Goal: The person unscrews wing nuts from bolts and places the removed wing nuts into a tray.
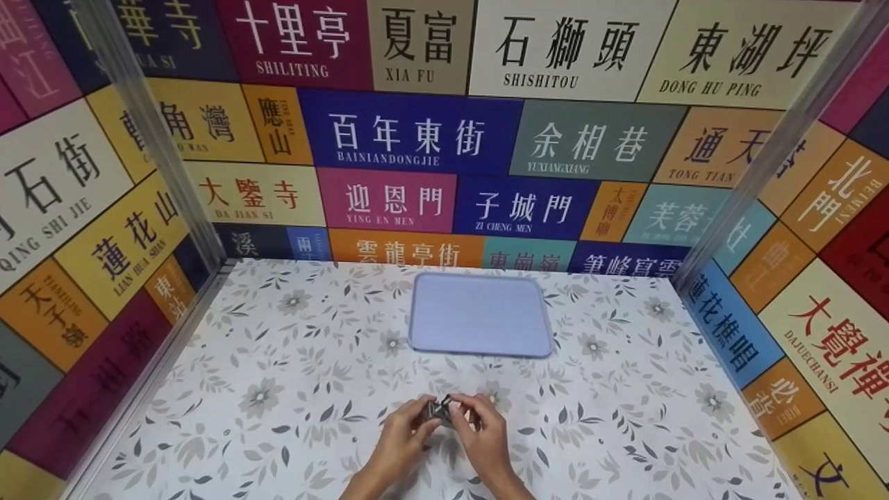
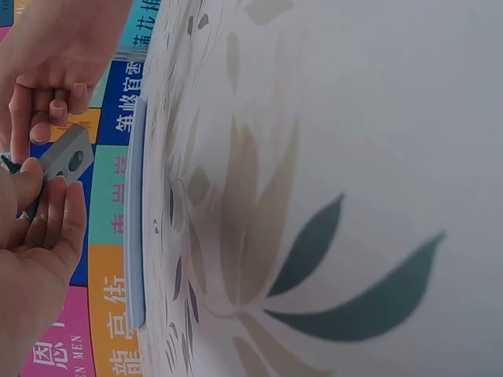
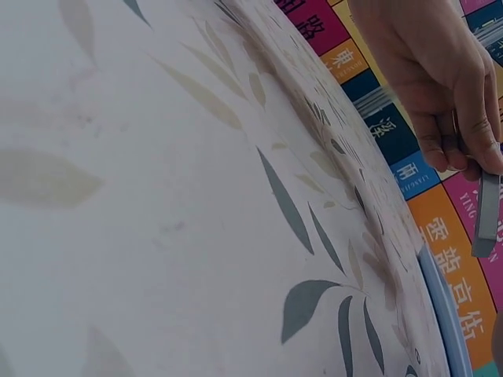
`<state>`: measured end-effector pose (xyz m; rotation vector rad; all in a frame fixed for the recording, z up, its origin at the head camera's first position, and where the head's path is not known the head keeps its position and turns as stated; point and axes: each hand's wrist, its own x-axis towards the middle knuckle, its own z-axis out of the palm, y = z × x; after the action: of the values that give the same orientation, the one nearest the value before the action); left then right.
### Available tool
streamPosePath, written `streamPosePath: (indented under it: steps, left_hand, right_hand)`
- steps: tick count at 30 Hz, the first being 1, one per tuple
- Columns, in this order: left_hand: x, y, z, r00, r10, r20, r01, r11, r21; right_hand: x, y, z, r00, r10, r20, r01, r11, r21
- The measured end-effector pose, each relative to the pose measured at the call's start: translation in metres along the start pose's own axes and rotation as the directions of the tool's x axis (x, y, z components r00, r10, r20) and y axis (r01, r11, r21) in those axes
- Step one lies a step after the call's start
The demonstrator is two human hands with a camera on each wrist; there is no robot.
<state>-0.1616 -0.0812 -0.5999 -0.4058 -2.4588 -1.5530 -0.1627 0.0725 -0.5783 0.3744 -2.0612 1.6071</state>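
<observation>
Head view: above the bench (image 1: pixel 292 375), toward its near edge, left hand (image 1: pixel 401 436) grips the block (image 1: pixel 435 410); right hand (image 1: pixel 485 429) pinches a dark part (image 2: pixel 9 164). Fitting appears underway; next move likely calls for alignment.

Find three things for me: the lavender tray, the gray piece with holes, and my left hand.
Lavender tray (image 1: pixel 480 314), head view: its bare middle.
Gray piece (image 2: pixel 64 157), left wrist view: its surface beside the larger hole.
Left hand (image 1: pixel 401 432), head view: its back.

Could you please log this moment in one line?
left hand: grips grey block; right hand: pinches small dark part; lavender tray: beyond hands
</observation>
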Motion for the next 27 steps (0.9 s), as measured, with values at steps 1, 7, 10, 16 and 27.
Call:
streamPosePath:
  steps: [1, 7, 10, 16, 27]
  left_hand:
    - [0.0, -0.0001, -0.0002, 1.0, 0.0, -0.001, 0.0, 1.0, -0.003]
    - [0.0002, 0.0, -0.0008, 1.0, 0.013, -0.003, -0.013, 1.0, -0.026]
    - [0.0004, 0.0003, -0.0007, 1.0, 0.018, 0.001, -0.018, 0.999, -0.029]
    - [0.0009, -0.0007, -0.0015, 1.0, 0.016, 0.007, -0.016, 1.0, -0.021]
    - [0.0002, -0.0005, -0.0027, 1.0, 0.005, 0.012, -0.005, 1.0, -0.01]
  right_hand:
    - [-0.0001, -0.0004, 0.0003, 1.0, 0.007, 0.003, -0.007, 1.0, 0.002]
    - [0.0005, -0.0031, 0.0012, 1.0, 0.009, 0.02, -0.009, 1.0, 0.015]
    - [0.001, -0.0039, 0.0009, 1.0, -0.004, 0.017, 0.004, 1.0, 0.018]
    - [0.0014, -0.004, 0.0008, 1.0, 0.018, 0.008, -0.018, 1.0, 0.003]
    - [-0.0014, -0.0018, 0.0009, 0.996, 0.082, -0.023, -0.083, 0.996, -0.018]
